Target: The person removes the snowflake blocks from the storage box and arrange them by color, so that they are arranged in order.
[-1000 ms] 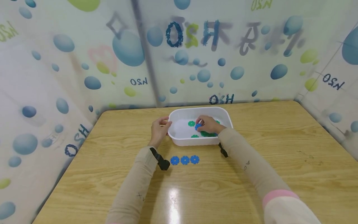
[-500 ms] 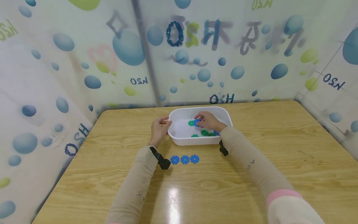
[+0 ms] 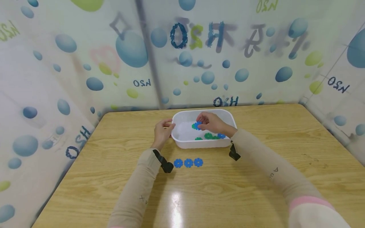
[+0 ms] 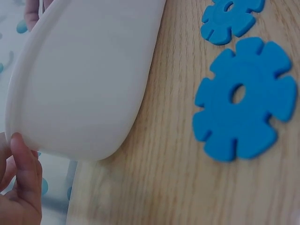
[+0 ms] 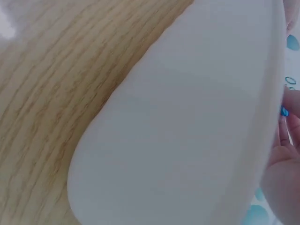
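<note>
Nearest, two beige sleeves (image 3: 132,190) are stretched over a wooden surface (image 3: 85,177). Between them, a row of three blue notched discs (image 3: 186,161) is laid flat, just beside a black wrist camera (image 3: 167,167). Beyond the row, a white tub (image 3: 196,144) is set; its left rim is pinched by the left hand (image 3: 163,134). Inside, one blue disc (image 3: 198,126) is clamped in the fingers of the right hand (image 3: 212,123); from the right wrist, only a sliver of it is shown. For a sure lift, the disc is best gripped by its edge, the tub steadied and the near wall cleared. A green disc (image 3: 194,126), partly hidden behind it, could be snagged by its notches. By the near wall, loose green discs (image 3: 208,136) and a second blue disc (image 3: 221,136) are gathered. Farthest, a bubble-printed backdrop (image 3: 242,91) is seen.
</note>
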Demonstrator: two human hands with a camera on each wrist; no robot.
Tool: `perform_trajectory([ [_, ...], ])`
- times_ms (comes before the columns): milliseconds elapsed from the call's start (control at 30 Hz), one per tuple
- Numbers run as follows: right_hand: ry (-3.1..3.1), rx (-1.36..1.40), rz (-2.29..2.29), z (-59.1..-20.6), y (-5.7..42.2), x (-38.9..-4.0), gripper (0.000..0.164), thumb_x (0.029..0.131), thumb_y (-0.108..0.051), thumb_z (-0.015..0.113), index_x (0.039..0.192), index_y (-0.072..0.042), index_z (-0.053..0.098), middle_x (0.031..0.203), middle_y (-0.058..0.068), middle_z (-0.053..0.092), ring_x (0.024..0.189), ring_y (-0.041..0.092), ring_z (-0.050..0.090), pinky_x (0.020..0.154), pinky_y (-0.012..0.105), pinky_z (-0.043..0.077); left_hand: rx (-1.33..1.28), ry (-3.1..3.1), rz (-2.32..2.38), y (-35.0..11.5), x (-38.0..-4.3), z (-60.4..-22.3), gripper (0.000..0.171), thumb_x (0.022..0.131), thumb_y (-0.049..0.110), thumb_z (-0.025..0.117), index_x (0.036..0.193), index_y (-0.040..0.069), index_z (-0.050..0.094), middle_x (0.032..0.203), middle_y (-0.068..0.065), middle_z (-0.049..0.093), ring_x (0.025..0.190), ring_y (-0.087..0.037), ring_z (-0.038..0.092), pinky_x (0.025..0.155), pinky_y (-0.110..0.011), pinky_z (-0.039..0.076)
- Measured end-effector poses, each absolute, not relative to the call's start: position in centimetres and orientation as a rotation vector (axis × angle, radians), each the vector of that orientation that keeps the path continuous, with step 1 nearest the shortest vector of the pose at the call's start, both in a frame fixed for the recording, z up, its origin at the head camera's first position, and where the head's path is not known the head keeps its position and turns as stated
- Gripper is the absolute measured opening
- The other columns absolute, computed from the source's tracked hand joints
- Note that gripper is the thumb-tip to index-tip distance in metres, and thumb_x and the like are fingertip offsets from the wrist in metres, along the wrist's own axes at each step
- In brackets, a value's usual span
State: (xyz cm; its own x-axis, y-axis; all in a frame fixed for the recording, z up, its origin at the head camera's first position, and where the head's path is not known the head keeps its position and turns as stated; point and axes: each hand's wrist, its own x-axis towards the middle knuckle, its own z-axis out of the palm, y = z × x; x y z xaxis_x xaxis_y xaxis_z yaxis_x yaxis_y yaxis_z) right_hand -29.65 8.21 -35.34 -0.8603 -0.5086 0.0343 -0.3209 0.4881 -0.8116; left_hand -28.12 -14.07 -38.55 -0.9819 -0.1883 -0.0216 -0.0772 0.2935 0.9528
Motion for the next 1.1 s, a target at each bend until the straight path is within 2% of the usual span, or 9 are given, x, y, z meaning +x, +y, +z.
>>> perform_trajectory([
  [233, 2.443, -0.862, -1.352, -34.6, 8.7, -28.0, 0.018, 0.083, -0.001, 0.059, 0.100, 0.003, 0.053, 0.087, 0.011, 0.055, 0.074, 0.020, 0.057, 0.070, 0.035, 0.051, 0.254, -2.467, -1.796, -14.1, -28.1, -38.5, 0.030, 0.084, 0.016, 0.060, 0.114, 0.009, 0.057, 0.095, -0.011, 0.053, 0.077, -0.027, 0.058, 0.057, -0.032, 0.052],
  [467, 2.415, -0.977, -1.359, -33.9, 9.3, -26.4, 0.018, 0.082, 0.000, 0.059, 0.100, 0.002, 0.056, 0.088, 0.010, 0.057, 0.077, 0.019, 0.057, 0.072, 0.026, 0.050, 0.238, -2.450, -1.798, -14.1, -28.2, -38.6, 0.030, 0.084, 0.016, 0.061, 0.113, 0.008, 0.058, 0.094, -0.011, 0.054, 0.077, -0.029, 0.058, 0.057, -0.033, 0.052],
  [733, 2.314, -1.091, -1.356, -33.8, 10.3, -24.2, 0.019, 0.083, 0.001, 0.058, 0.101, 0.005, 0.055, 0.090, 0.011, 0.060, 0.077, 0.019, 0.059, 0.073, 0.028, 0.051, 0.247, -2.446, -1.793, -14.1, -28.1, -38.6, 0.030, 0.084, 0.017, 0.061, 0.112, 0.008, 0.058, 0.095, -0.011, 0.053, 0.076, -0.028, 0.057, 0.054, -0.028, 0.051],
  [967, 2.252, -1.093, -1.263, -34.9, 10.8, -22.0, 0.019, 0.086, -0.003, 0.056, 0.104, 0.004, 0.056, 0.094, 0.008, 0.060, 0.080, 0.016, 0.057, 0.072, 0.026, 0.050, 0.248, -2.449, -1.805, -14.1, -28.2, -38.7, 0.030, 0.084, 0.016, 0.061, 0.113, 0.008, 0.058, 0.095, -0.011, 0.053, 0.077, -0.029, 0.058, 0.058, -0.034, 0.053],
  [1100, 2.213, -1.083, -1.233, -35.7, 11.1, -21.3, 0.020, 0.087, -0.004, 0.054, 0.104, 0.005, 0.056, 0.093, 0.006, 0.060, 0.080, 0.014, 0.055, 0.072, 0.025, 0.050, 0.245, -2.445, -1.810, -14.1, -28.1, -38.6, 0.030, 0.084, 0.016, 0.061, 0.113, 0.008, 0.058, 0.095, -0.011, 0.052, 0.077, -0.030, 0.057, 0.056, -0.031, 0.052],
])
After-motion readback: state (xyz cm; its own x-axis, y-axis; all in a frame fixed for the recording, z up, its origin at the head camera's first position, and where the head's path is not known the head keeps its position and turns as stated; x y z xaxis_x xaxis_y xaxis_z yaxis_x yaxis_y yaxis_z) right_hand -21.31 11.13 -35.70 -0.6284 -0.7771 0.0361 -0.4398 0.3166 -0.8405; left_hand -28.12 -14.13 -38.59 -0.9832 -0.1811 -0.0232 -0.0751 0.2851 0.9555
